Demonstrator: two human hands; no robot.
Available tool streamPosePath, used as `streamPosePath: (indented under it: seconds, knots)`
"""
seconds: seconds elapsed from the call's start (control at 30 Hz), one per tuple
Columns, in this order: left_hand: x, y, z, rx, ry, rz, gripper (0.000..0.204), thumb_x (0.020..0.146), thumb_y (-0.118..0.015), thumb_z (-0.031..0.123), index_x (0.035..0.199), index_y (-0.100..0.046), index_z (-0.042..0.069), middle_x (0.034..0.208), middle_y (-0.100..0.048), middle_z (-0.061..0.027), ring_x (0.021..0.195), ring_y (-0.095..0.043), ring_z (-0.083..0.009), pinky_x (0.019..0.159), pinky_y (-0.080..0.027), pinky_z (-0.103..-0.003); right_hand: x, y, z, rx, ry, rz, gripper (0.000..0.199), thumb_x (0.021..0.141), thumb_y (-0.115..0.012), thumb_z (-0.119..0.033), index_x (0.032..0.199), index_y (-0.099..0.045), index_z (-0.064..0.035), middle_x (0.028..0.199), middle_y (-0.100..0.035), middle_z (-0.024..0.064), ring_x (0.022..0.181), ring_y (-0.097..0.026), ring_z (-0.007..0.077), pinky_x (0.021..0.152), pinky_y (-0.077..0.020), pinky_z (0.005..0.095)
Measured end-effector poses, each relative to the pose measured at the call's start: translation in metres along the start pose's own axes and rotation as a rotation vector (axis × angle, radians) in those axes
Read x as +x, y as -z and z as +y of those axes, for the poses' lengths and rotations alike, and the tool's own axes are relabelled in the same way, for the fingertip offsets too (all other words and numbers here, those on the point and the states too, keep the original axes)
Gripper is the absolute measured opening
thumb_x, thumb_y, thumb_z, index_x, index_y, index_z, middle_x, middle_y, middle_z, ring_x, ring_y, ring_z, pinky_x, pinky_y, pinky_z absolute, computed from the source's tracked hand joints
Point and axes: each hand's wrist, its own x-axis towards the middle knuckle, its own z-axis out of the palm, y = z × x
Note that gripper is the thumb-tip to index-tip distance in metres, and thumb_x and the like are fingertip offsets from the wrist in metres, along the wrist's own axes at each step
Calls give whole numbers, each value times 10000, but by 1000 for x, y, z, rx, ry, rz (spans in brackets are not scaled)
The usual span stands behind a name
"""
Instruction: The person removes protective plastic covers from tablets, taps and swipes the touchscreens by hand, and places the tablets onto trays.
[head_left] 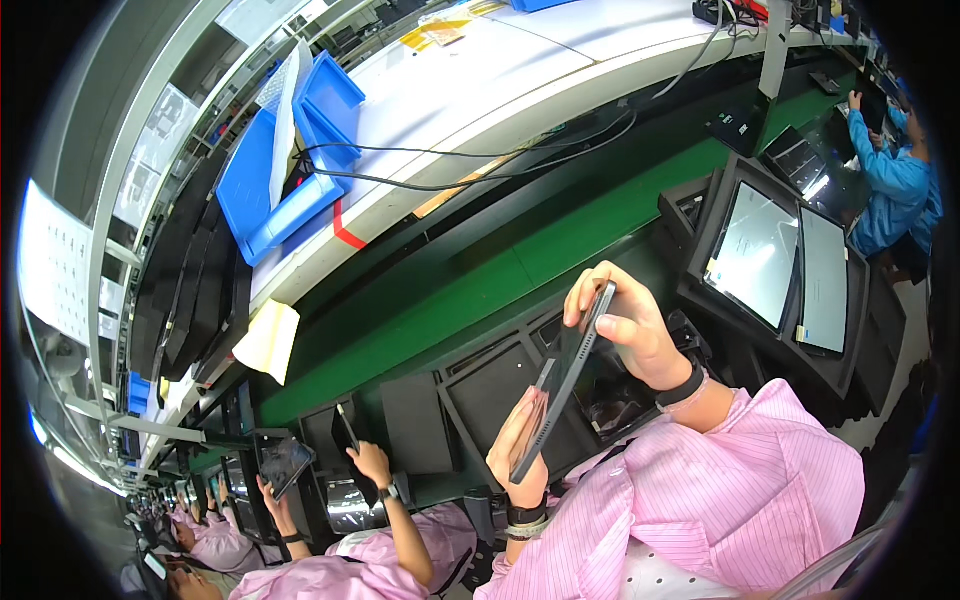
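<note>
A thin dark tablet-like device (566, 395) is held up on a slant, its narrow edge with a row of small holes turned toward me. My left hand (518, 452) grips its lower end, fingers along the far face and a wristband on the wrist. Around the upper end my right hand (630, 325) is closed, the thumb by the near edge and the fingers behind. A small grey strip (545, 374) shows beside my left fingertips; I cannot tell whether it belongs to the device. Most of the device's faces are hidden by the angle.
Below the device lie black trays (520, 385) on a green surface (480, 290). To the right, a black tray (780, 345) holds flat glossy panels (752, 255). Across runs a white bench (440, 110) with blue bins (290, 190) and loose cables (440, 155). Co-workers sit left (400, 540) and far right (890, 180).
</note>
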Motion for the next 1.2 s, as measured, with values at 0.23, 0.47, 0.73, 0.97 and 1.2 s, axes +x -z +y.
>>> streamPosePath:
  seconds: [0.23, 0.47, 0.73, 0.97, 1.2]
  knots:
    - [10, -6, 5, 167, -232, -168, 207, 847, -491, 6, 1028, -543, -81, 1037, -580, -215, 980, -569, -282, 855, -435, -328, 1, 1, 12, 126, 19, 110, 205, 733, -523, -225, 804, -449, -47, 740, -501, 62, 712, -479, 142, 674, -379, 265]
    - [10, -5, 2, 135, -223, -201, 325, 699, -505, -121, 1018, -545, -83, 1037, -573, -231, 989, -564, -323, 875, -431, -361, 0, 7, 10, 170, -5, 111, 191, 774, -467, -224, 770, -454, -34, 720, -501, 71, 704, -486, 147, 678, -386, 265]
    - [29, 15, -19, -251, -95, 21, 146, 757, -608, 52, 817, -493, -13, 786, -449, -43, 660, -406, -133, 593, -340, -239, 1, 14, -14, 50, -307, -200, 203, 852, -508, -116, 1013, -549, 1, 876, -557, 1, 759, -478, 66, 697, -388, 209]
    - [35, 27, -35, -586, 176, -233, 246, 743, -606, 74, 936, -501, -37, 784, -453, -56, 747, -463, -166, 685, -388, -275, 4, 6, -17, 271, -474, -349, 124, 828, -544, -95, 926, -526, -22, 862, -528, 11, 721, -481, 56, 559, -403, 189]
    - [26, 28, -34, -588, 187, -214, 307, 728, -624, 105, 970, -492, -30, 772, -429, -43, 767, -439, -162, 675, -373, -267, -5, -1, -8, 286, -462, -384, 148, 809, -561, -99, 931, -517, -29, 875, -526, 14, 739, -493, 65, 553, -406, 190]
